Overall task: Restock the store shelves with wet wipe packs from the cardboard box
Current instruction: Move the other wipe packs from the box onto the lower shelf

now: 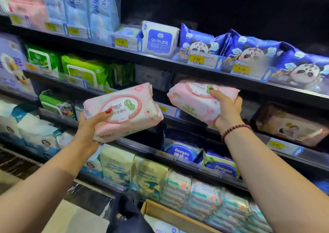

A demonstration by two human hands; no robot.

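I hold two pink wet wipe packs up in front of the shelves. My left hand [89, 127] grips one pink pack [124, 111] from below, thumb on its round lid. My right hand [227, 108] grips the other pink pack [192, 97], which sits tilted at the mouth of the middle shelf [195, 124], partly under the shelf above. The cardboard box [170, 215] stands on the floor at the bottom centre, its inside mostly cut off by the frame edge.
Shelves run diagonally across the view. Blue panda packs [252, 53] line the upper shelf, green packs [83, 70] sit at left, Deeyeo packs [181, 152] and stacked tissue packs fill lower shelves. A dark gap lies behind my right-hand pack. A black shape [124, 213] stands beside the box.
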